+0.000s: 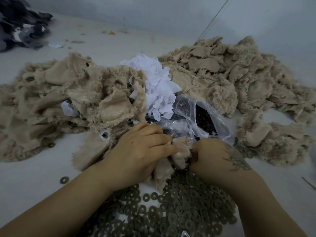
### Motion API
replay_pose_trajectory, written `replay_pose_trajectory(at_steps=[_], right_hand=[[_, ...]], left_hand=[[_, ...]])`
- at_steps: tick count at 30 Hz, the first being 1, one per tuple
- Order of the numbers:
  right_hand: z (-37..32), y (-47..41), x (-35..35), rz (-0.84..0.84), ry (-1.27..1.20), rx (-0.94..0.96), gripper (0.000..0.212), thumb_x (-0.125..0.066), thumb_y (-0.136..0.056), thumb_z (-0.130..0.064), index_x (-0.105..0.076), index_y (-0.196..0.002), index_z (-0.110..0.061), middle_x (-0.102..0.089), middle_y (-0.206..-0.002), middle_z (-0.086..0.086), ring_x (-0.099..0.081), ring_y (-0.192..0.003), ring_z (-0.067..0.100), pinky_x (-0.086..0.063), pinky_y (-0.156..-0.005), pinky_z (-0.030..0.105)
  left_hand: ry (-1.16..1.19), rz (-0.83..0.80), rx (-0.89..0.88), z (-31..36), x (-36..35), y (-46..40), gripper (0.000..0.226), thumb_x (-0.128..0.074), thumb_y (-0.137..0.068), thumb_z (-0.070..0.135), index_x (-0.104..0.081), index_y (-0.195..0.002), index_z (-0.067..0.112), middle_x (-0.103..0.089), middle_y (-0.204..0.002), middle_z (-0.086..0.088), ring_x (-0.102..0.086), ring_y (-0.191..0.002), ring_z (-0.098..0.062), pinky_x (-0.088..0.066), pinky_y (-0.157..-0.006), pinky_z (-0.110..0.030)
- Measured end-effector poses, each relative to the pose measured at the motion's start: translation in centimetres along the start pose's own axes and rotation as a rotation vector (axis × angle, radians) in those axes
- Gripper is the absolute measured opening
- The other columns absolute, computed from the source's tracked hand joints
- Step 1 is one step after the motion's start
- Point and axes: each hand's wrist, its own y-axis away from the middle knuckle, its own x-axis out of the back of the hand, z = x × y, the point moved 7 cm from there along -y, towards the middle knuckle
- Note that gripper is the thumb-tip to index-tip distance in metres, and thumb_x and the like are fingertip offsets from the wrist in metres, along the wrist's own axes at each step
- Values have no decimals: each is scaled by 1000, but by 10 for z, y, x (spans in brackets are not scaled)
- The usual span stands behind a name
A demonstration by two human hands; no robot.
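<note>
A small beige furry fabric piece [179, 159] is bunched between both hands at the lower middle. My left hand [142, 149] grips it from the left, fingers curled over the cloth. From the right, my right hand [217, 158], tattooed on its back, pinches the same piece with curled fingers. A tiny dark bead-like part [172, 143] shows at the left fingertips. Just behind the hands lies an open clear plastic bag [205, 120] holding small dark pieces. Several grey flat washers [179, 211] lie heaped under my wrists.
Large heaps of beige furry fabric scraps spread left [65, 93] and right [239, 76]. White fabric scraps [157, 82] sit between them. Dark cloth [18, 24] lies at the far left corner. A lone washer [64, 179] rests on the white surface [34, 182].
</note>
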Motion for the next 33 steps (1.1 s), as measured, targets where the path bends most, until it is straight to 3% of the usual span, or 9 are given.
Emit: replay_pose_trajectory(at_steps=[3, 9, 13, 17, 20, 24, 29, 33], right_hand=[[-3, 7, 19, 2, -29, -21, 14, -66, -75, -29, -65, -64, -19, -64, -64, -3, -60, -60, 12, -46, -49, 24], [-9, 13, 39, 120, -315, 15, 20, -76, -73, -25, -65, -57, -30, -63, -57, -22, -58, -58, -7, -39, -45, 9], [-21, 12, 34, 86, -372, 56, 27, -74, -74, -19, -62, -57, -35, -63, -56, -13, -57, -58, -9, -40, -50, 6], [-23, 12, 28, -13, -782, -31, 22, -65, -86, 2, -73, -74, -14, -71, -58, 3, -69, -53, 11, -57, -55, 21], [-26, 12, 25, -65, -977, -41, 20, -58, -88, 11, -73, -85, -2, -73, -63, 11, -69, -54, 10, -52, -50, 17], [-27, 13, 26, -66, -1104, -21, 24, -64, -87, 12, -75, -94, -8, -75, -71, 11, -70, -61, 11, -52, -54, 16], [-21, 13, 34, 62, -1019, -9, 25, -73, -84, 3, -79, -76, -20, -74, -65, 9, -72, -65, 25, -60, -57, 25], [-13, 11, 41, 324, -985, -22, 28, -77, -83, -1, -75, -72, -27, -74, -63, -3, -73, -61, 11, -59, -59, 22]], left_hand=[[-3, -70, -4, 0, -6, 2, 28, -58, -89, -1, -74, -110, 9, -72, -109, -6, -65, -95, -30, -48, -74, -47], [41, -145, -11, 6, -14, -1, 29, -54, -91, 6, -73, -111, 14, -70, -108, 0, -61, -98, -26, -47, -79, -45], [49, -125, -13, 9, -16, -3, 26, -55, -90, 5, -73, -108, 11, -71, -107, -3, -63, -96, -26, -48, -77, -46], [48, -40, 50, 5, -12, -4, 20, -62, -88, 4, -74, -105, 6, -72, -100, -6, -66, -91, -26, -49, -78, -44], [35, 11, 85, 3, -9, -5, 22, -56, -94, 12, -76, -101, 5, -73, -96, -7, -68, -87, -27, -51, -76, -44], [41, 60, 118, 0, -7, -5, 27, -52, -96, 16, -77, -101, 4, -73, -95, -7, -69, -86, -25, -53, -76, -41], [65, 112, 125, -4, -7, -2, 25, -54, -94, 7, -75, -107, 2, -73, -99, -10, -70, -90, -26, -53, -80, -38], [100, 100, 144, -4, -8, -3, 24, -55, -92, 8, -67, -112, 8, -71, -98, -8, -62, -91, -19, -47, -82, -31]])
